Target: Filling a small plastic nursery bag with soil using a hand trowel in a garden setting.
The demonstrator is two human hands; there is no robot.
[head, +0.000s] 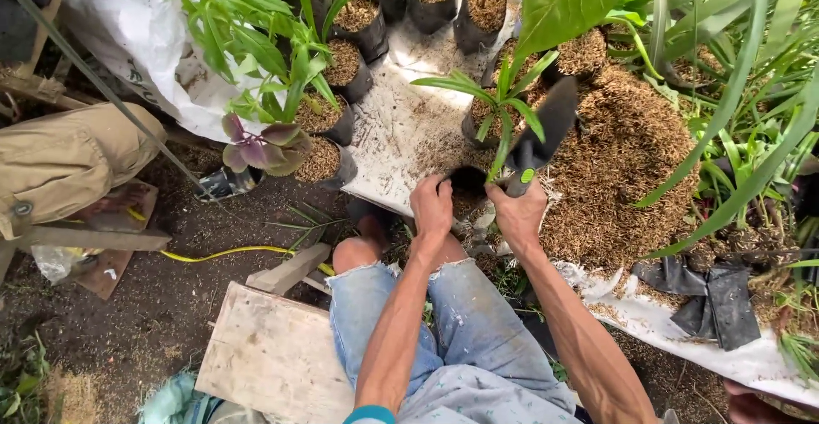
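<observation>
L hand [432, 209] gripped rim of small black grow bag [467, 181], fingers curled over its edge, pressed together. R hand [519, 213] closed round handle of black trowel [542, 134], fingers wrapped tight; blade pointed up and away, over the bag. Bag sat on white sheet [401, 125] just in front of knees, beside husk pile [623, 159]. Seedling w/ narrow green leaves [499, 104] rose btw the hands. Filled bags w/ plants [328, 113] stood to the left.
</observation>
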